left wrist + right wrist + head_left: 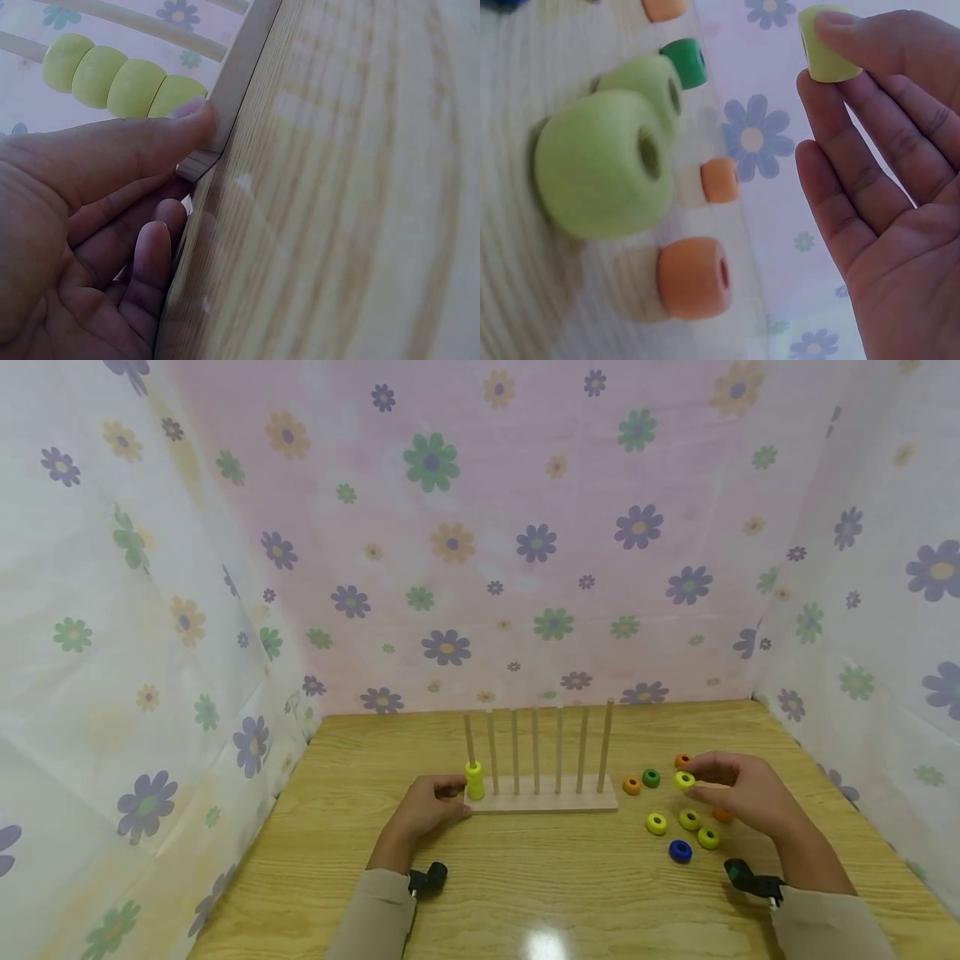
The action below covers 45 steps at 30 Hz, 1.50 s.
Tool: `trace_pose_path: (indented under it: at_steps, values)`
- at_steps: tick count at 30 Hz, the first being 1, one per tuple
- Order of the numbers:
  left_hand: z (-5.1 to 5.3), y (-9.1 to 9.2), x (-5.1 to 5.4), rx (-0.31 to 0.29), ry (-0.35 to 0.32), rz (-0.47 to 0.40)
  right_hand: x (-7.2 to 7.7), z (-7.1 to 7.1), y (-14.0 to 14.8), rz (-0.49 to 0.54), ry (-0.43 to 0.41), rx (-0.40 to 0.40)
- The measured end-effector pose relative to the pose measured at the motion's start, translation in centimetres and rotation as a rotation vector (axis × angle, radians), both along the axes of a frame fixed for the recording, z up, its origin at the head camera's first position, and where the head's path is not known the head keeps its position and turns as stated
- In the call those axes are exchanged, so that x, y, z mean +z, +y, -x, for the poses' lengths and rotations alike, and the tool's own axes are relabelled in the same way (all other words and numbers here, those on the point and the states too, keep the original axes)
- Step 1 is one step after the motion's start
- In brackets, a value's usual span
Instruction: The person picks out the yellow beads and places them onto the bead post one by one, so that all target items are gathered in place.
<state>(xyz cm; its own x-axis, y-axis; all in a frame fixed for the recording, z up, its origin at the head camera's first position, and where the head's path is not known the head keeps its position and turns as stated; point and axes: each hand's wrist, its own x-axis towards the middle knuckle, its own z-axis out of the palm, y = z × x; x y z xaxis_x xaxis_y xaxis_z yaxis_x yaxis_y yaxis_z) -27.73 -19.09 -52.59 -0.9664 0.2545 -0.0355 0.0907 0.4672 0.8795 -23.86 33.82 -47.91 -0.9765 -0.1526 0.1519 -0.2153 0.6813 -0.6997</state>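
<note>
A wooden peg rack [542, 800] with several upright pegs stands on the table. Several yellow beads [475, 781] are stacked on its leftmost peg; they also show in the left wrist view [100, 75]. My left hand [426, 808] holds the rack's left end, thumb against the base [236, 82] and fingers partly hidden beyond it. Over the loose beads on the right, my right hand [746, 789] pinches a yellow bead [831, 46] between thumb and fingertips, above the table.
Around the right hand lie more beads: yellow ones [656, 824], a blue one [681, 851], a green one [651, 778] and orange ones [632, 786]. Flowered cloth [525, 610] walls the table at the back and both sides.
</note>
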Motion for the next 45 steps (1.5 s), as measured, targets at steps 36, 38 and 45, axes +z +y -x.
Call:
trace_pose_path:
  at_steps: [36,38,45]
  values:
    - [-0.3,0.0,0.2,0.021,-0.009,0.011,3.6,0.5,-4.0,-0.009,0.176,0.042]
    - [-0.3,0.0,0.2,0.017,-0.008,0.014,3.9,0.4,-4.3,-0.004,0.186,0.045]
    - [-0.2,0.1,0.3,0.003,0.010,0.016,4.7,0.4,-5.4,0.003,0.221,0.066]
